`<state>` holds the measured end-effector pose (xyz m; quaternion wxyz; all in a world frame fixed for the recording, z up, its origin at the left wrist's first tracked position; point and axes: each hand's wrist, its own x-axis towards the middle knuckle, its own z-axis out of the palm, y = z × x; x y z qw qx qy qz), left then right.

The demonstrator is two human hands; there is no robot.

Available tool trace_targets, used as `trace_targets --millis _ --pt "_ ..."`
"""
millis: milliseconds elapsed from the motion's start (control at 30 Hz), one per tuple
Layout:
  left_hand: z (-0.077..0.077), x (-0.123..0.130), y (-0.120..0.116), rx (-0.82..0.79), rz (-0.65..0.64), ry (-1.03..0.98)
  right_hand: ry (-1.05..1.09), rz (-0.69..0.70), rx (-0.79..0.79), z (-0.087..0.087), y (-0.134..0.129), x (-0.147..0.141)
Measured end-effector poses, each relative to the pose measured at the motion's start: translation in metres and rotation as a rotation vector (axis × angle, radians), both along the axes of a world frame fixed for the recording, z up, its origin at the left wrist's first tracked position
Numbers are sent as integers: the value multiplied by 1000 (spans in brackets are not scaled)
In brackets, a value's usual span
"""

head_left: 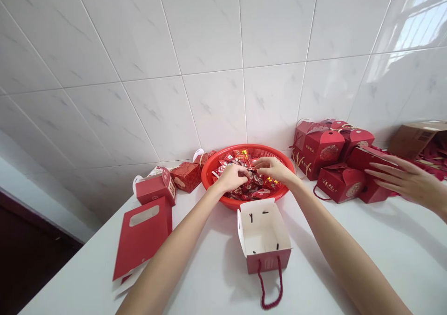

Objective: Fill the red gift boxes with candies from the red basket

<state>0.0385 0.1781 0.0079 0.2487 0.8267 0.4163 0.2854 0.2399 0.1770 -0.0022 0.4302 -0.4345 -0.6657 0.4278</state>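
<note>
Over a red plastic basket (209,184) of red-wrapped candies (256,191), my left hand (233,177) and my right hand (272,168) work close together. Both have their fingers closed at the candies; whatever is between the fingertips is too small to name. Between my forearms stands an open box (267,233), white inside and red outside, with a dark red rope handle (271,303) hanging down its front. No candy shows inside it.
Flat red card boxes (139,236) and red boxes (157,189) are at the left. Closed red gift boxes (323,152) are piled at the right, where another person's hand (408,180) touches one. A brown carton (414,138) stands at the far right, against the tiled wall.
</note>
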Motion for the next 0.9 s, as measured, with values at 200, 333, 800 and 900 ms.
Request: trace_targets --millis 200,333,800,900 --pt "6 1 -7 1 -86 -293 63 56 -97 7 -8 -1" --pt "5 0 -8 15 -110 -345 126 134 -109 12 -11 0" --pt "17 4 -15 -320 -338 274 289 -159 -24 9 -9 -1" --pt "13 3 -12 -341 -374 201 302 -159 -36 8 -8 -1"
